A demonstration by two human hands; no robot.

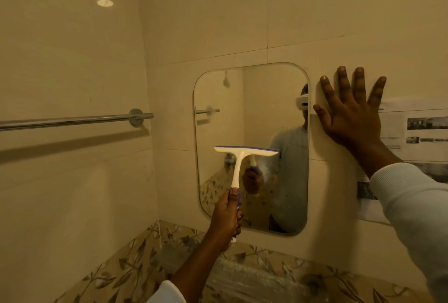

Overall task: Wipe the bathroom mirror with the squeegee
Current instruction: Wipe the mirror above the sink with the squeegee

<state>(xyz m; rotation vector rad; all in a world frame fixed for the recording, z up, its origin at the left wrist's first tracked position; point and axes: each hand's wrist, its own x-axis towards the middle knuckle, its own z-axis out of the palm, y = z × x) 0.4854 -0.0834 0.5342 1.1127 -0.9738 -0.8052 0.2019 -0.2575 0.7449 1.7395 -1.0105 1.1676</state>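
Left hand (228,215) gripping, right hand (351,111) splayed

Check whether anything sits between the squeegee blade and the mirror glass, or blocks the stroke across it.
Nothing visible does. The left hand holds the white squeegee with the purple blade up in front of the rounded wall mirror, whose glass shows bare. The right hand is pressed flat on the beige tile wall beside the mirror, off the glass.

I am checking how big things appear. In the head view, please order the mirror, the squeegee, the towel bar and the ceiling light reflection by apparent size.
1. mirror
2. towel bar, cut by the frame edge, so its full length is unknown
3. squeegee, held nearer the camera, so its rank against the bar is unsure
4. light reflection
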